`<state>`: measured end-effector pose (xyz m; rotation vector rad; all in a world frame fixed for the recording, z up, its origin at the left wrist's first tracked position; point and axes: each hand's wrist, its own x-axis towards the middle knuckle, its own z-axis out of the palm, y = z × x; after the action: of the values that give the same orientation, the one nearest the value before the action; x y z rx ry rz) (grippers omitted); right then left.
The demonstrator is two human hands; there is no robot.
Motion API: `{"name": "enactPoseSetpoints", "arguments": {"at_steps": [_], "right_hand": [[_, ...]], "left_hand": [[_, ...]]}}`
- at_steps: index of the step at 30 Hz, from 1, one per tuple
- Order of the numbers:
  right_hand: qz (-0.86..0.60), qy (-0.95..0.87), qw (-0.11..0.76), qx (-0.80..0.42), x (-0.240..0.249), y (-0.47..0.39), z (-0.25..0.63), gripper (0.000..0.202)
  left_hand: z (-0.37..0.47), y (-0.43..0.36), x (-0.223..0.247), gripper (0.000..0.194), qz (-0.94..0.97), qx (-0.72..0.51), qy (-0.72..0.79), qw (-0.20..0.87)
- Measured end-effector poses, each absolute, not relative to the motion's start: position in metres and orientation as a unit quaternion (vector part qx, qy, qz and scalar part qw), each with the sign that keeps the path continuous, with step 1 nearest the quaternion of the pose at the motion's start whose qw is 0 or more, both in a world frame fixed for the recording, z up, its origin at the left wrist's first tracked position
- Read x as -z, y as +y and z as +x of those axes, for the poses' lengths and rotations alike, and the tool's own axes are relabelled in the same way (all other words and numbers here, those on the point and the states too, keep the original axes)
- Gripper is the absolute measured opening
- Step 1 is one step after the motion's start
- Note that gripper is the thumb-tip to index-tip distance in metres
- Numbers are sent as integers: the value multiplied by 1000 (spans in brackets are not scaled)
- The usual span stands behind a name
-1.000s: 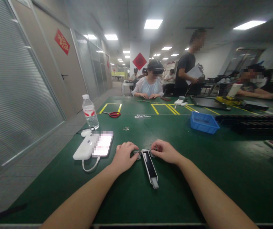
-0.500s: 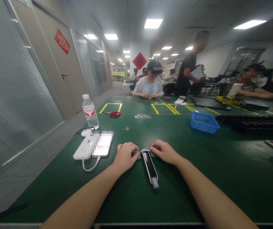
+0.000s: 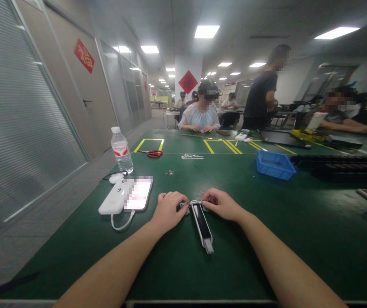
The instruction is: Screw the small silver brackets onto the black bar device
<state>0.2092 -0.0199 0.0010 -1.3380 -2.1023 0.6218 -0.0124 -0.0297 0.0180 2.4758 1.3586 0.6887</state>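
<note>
A long, narrow, white-edged object (image 3: 202, 222) with a black middle lies on the green table, a grey tab (image 3: 208, 246) sticking out of its near end. My left hand (image 3: 169, 210) is closed, thumb and finger pinched at the left of its far end, over a small silvery metal piece (image 3: 185, 208). On the opposite side my right hand (image 3: 221, 203) also pinches, the other fingers curled in. A similar small piece (image 3: 206, 208) shows under its fingertips. What exactly sits between the right fingertips is hidden.
Small metal rings (image 3: 169, 173) and a heap of thin white strips (image 3: 192, 156) lie farther back. Red-handled scissors (image 3: 154, 153), a water bottle (image 3: 121, 149), a phone (image 3: 141, 192) and a white power bank (image 3: 113, 199) are left; a blue bin (image 3: 274, 164) is right. A person (image 3: 201, 113) sits opposite.
Both hands stay at the far end of the long object, with only slight finger movement. In the background, a standing person has shifted right.
</note>
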Motion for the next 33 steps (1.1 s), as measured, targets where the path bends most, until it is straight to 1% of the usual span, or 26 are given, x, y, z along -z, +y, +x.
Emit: {"name": "enactPoseSetpoints", "arguments": {"at_steps": [10,14,20,26,33], "right_hand": [[-504,-792,271,-213,-1,-19,208,18],[-510,-782,280,-223,0,-19,208,15],[-488,-768,296,-292,3,-18,212,8],[-487,-776,293,-274,3,-18,213,5],[-491,-779,287,-264,1,-18,212,5]], "left_hand": [[-12,-29,-18,19,838,-209,488,123],[-12,-28,-17,19,839,-207,488,120],[-12,-26,-13,13,839,-213,486,119],[-12,-26,-13,12,840,-220,482,117],[-12,-27,-15,19,836,-212,491,121]]}}
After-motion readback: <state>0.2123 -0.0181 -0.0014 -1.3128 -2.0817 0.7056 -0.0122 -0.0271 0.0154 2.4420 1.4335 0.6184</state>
